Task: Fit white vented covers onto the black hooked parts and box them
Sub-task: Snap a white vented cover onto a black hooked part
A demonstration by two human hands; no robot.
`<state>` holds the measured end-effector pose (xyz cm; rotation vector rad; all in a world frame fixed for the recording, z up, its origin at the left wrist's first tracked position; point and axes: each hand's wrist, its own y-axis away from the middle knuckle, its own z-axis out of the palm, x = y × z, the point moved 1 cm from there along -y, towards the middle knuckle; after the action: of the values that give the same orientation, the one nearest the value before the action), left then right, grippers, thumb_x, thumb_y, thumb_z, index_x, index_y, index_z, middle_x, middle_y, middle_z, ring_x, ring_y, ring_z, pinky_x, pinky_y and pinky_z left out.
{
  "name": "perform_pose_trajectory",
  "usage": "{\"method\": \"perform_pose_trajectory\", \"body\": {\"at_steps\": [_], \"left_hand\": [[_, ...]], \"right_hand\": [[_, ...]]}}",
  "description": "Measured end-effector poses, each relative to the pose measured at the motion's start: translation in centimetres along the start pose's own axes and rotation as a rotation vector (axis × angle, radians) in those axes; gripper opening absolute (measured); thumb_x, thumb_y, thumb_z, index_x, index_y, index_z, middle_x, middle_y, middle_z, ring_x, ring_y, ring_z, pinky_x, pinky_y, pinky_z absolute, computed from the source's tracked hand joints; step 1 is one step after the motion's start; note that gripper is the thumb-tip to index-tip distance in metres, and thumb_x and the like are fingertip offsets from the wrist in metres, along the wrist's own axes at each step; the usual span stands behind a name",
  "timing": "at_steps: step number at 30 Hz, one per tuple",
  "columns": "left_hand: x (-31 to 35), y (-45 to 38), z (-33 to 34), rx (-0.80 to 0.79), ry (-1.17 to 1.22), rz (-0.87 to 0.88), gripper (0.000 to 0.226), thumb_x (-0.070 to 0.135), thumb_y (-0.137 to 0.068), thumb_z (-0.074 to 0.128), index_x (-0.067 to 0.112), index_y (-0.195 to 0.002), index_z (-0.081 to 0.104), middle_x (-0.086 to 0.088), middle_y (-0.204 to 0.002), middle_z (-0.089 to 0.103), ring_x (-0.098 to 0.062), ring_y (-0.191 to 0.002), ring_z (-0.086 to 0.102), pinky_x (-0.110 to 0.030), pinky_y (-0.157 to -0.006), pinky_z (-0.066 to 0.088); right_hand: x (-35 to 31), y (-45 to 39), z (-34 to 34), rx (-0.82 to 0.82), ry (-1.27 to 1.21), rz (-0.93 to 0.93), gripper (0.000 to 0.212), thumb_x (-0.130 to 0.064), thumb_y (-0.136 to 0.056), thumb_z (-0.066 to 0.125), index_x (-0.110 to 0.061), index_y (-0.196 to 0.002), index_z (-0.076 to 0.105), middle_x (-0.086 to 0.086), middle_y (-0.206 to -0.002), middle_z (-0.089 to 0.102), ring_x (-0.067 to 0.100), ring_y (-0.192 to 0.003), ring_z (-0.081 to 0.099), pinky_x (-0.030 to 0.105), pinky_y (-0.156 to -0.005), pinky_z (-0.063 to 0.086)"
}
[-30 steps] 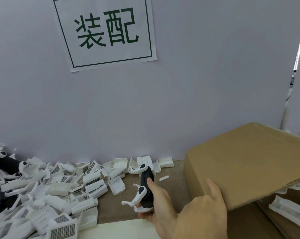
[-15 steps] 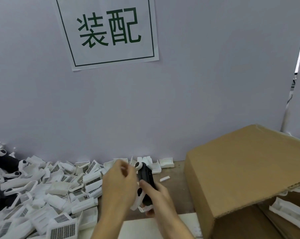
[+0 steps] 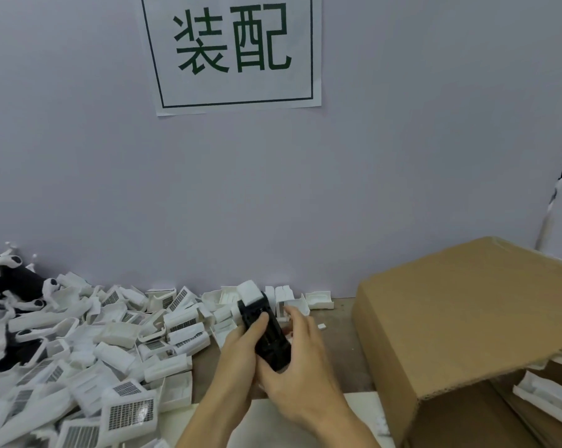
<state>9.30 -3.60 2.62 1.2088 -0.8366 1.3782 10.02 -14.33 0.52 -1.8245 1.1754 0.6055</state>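
Lower centre: your left hand (image 3: 241, 347) and right hand (image 3: 300, 367) both grip the black hooked part (image 3: 266, 334) | white cover (image 3: 250, 291) caps its top | cardboard box (image 3: 467, 318) at right

A heap of white vented covers (image 3: 89, 344) fills the left of the table (image 3: 341, 347), banked against the wall (image 3: 273, 205) with black hooked parts (image 3: 18, 282) at its far end. The cardboard box (image 3: 467, 318) blocks the right, its flap tilted over the opening. Between them runs a bare strip of table, and there both hands (image 3: 273, 360) hold a black part. Loose covers (image 3: 318, 300) line the strip's far end along the wall.
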Motion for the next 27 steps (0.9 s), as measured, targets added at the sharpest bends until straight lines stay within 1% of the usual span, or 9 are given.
{"method": "perform_pose_trajectory", "body": {"at_steps": [3, 6, 8, 12, 15, 20, 23, 25, 27], "left_hand": [[-0.2, 0.0, 0.0, 0.005, 0.177, -0.038, 0.031, 0.031, -0.098, 0.059, 0.006, -0.110, 0.072, -0.014, -0.102, 0.077, -0.025, -0.079, 0.076, -0.033, -0.054, 0.058], [-0.4, 0.0, 0.3, -0.017, 0.220, -0.014, 0.030, 0.025, -0.097, 0.060, 0.003, -0.114, 0.070, -0.016, -0.103, 0.076, -0.024, -0.082, 0.076, -0.029, -0.054, 0.058], [-0.5, 0.1, 0.5, -0.024, 0.232, 0.014, 0.028, 0.025, -0.096, 0.061, 0.006, -0.114, 0.071, -0.015, -0.105, 0.076, -0.022, -0.085, 0.076, -0.029, -0.056, 0.058], [-0.7, 0.1, 0.6, -0.069, 0.118, 0.083, 0.017, 0.031, -0.094, 0.062, 0.024, -0.098, 0.078, -0.005, -0.106, 0.077, -0.015, -0.085, 0.076, -0.029, -0.056, 0.057], [-0.9, 0.0, 0.4, -0.089, 0.044, 0.115, 0.017, 0.032, -0.094, 0.063, 0.027, -0.100, 0.077, 0.000, -0.108, 0.077, -0.012, -0.091, 0.075, -0.028, -0.059, 0.057], [-1.1, -0.4, 0.2, 0.020, -0.025, 0.280, 0.015, 0.024, -0.095, 0.066, 0.024, -0.108, 0.074, 0.004, -0.100, 0.078, -0.008, -0.095, 0.073, -0.027, -0.076, 0.054], [-1.1, -0.5, 0.0, 0.147, -0.138, 0.403, 0.013, 0.012, -0.091, 0.070, 0.022, -0.100, 0.071, 0.008, -0.087, 0.077, -0.008, -0.081, 0.073, -0.024, -0.068, 0.056], [-1.2, -0.5, -0.1, 0.168, -0.307, 0.508, 0.018, 0.010, -0.090, 0.071, 0.026, -0.097, 0.070, 0.011, -0.082, 0.076, -0.010, -0.076, 0.071, -0.028, -0.067, 0.058], [-1.5, -0.4, 0.0, 0.085, -0.566, 0.608, 0.022, 0.007, -0.089, 0.067, 0.029, -0.094, 0.070, 0.014, -0.082, 0.073, -0.004, -0.077, 0.068, -0.027, -0.070, 0.055]], "right_hand": [[-0.1, 0.1, 0.0, -0.032, 0.065, 0.030, 0.063, -0.059, -0.075, 0.061, -0.038, -0.130, 0.039, -0.018, -0.121, 0.047, 0.005, -0.117, 0.050, 0.028, -0.096, 0.048], [-0.2, 0.2, 0.2, -0.032, 0.069, 0.060, 0.057, -0.055, -0.070, 0.064, -0.038, -0.122, 0.046, -0.016, -0.113, 0.056, 0.007, -0.106, 0.058, 0.033, -0.089, 0.053], [-0.2, 0.2, 0.1, -0.019, 0.047, 0.089, 0.056, -0.053, -0.070, 0.066, -0.037, -0.121, 0.049, -0.014, -0.111, 0.061, 0.009, -0.102, 0.062, 0.035, -0.086, 0.055], [-0.3, 0.1, -0.4, 0.005, 0.036, 0.111, 0.044, -0.051, -0.070, 0.069, -0.030, -0.107, 0.058, -0.008, -0.092, 0.069, 0.008, -0.085, 0.067, 0.029, -0.075, 0.057], [-0.5, 0.1, -0.6, 0.036, 0.067, 0.087, 0.037, -0.049, -0.071, 0.069, -0.027, -0.100, 0.062, -0.007, -0.083, 0.071, 0.009, -0.079, 0.067, 0.028, -0.071, 0.057], [-0.2, 0.4, -0.1, -0.076, -0.183, 0.082, 0.042, -0.028, -0.080, 0.072, -0.036, -0.119, 0.058, -0.015, -0.106, 0.070, 0.001, -0.100, 0.065, 0.023, -0.085, 0.056], [0.1, 0.2, -0.6, -0.014, -0.296, 0.166, 0.050, -0.018, -0.091, 0.058, -0.035, -0.136, 0.046, -0.019, -0.137, 0.050, 0.005, -0.132, 0.046, 0.027, -0.108, 0.041], [0.2, 0.1, -1.1, 0.056, -0.491, 0.207, 0.054, -0.017, -0.094, 0.058, -0.039, -0.139, 0.039, -0.021, -0.140, 0.047, 0.001, -0.133, 0.043, 0.025, -0.106, 0.040], [0.2, -0.1, -1.3, 0.049, -0.647, 0.193, 0.060, -0.028, -0.086, 0.071, -0.039, -0.137, 0.041, -0.020, -0.131, 0.057, -0.007, -0.118, 0.056, 0.018, -0.090, 0.049]]}}
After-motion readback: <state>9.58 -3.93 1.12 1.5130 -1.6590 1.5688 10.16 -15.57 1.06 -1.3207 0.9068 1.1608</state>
